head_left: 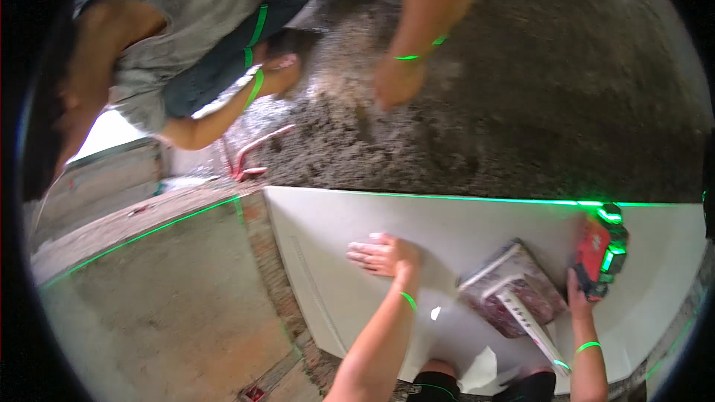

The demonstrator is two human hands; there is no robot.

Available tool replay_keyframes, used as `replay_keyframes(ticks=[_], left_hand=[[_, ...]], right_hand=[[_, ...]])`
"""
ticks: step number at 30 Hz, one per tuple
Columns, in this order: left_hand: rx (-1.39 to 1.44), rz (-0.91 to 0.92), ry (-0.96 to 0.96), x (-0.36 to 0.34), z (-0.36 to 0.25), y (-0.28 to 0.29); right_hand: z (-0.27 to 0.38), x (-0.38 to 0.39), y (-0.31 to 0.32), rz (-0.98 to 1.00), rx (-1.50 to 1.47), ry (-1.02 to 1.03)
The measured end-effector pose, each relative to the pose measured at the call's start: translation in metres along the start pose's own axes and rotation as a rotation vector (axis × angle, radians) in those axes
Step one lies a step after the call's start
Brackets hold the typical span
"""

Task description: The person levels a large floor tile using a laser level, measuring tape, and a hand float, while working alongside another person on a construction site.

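A large pale tile (439, 223) lies in front of me. My left hand (387, 255) rests flat on it with fingers stretched out. My right hand (579, 298), at the tile's right side, is closed around the lower end of a red and black handheld device (593, 253). Bright green light marks the device's upper and right parts. Between my hands a mortar-smeared, square flat-bladed tool (514, 290) sits on the tile, its long pale handle (530, 327) pointing toward me. Neither hand touches it.
Rough grey mortar (357, 141) borders the tile's far edge, traced by a green laser line. Across it, a co-worker (186, 37) bends down, both hands near the mortar. Red pipes (242, 160) stick up at left. A bare concrete surface (164, 298) lies left of the tile.
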State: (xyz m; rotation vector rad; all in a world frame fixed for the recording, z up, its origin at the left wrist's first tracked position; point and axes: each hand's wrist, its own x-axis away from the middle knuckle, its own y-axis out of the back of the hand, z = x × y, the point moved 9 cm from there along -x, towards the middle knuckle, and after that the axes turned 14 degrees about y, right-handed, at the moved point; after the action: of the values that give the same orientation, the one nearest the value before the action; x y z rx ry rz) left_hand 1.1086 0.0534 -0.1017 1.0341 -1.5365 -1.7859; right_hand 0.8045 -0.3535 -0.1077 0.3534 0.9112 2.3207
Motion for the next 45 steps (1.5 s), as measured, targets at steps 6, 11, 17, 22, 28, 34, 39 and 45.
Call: replay_keyframes(ticks=[6,11,17,22,28,34,39,45], left_hand=[[-0.007,-0.086,-0.027,-0.003,0.006,0.001],[0.017,-0.023,-0.003,-0.002,0.006,-0.001],[0.038,-0.037,0.003,-0.011,0.009,0.0],[-0.022,-0.271,-0.106,-0.002,-0.007,0.009],[-0.677,-0.506,-0.397,-0.039,0.011,-0.047],[-0.04,0.139,0.063,-0.024,0.012,-0.016],[-0.021,0.155,0.063,-0.024,0.01,-0.015],[-0.009,0.136,0.071,-0.03,0.009,-0.01]], right_hand=[[0.014,-0.006,-0.001,0.045,0.126,0.19],[0.004,0.002,-0.001,0.051,0.173,0.223],[0.007,0.0,-0.01,0.045,0.051,0.187],[-0.03,0.02,-0.001,-0.01,0.019,0.029],[0.025,-0.031,-0.029,0.136,-0.133,-0.016],[0.047,-0.038,0.01,0.009,0.212,0.194],[0.039,-0.034,0.005,0.0,0.124,0.098],[0.042,-0.033,0.002,-0.006,0.171,0.175]])
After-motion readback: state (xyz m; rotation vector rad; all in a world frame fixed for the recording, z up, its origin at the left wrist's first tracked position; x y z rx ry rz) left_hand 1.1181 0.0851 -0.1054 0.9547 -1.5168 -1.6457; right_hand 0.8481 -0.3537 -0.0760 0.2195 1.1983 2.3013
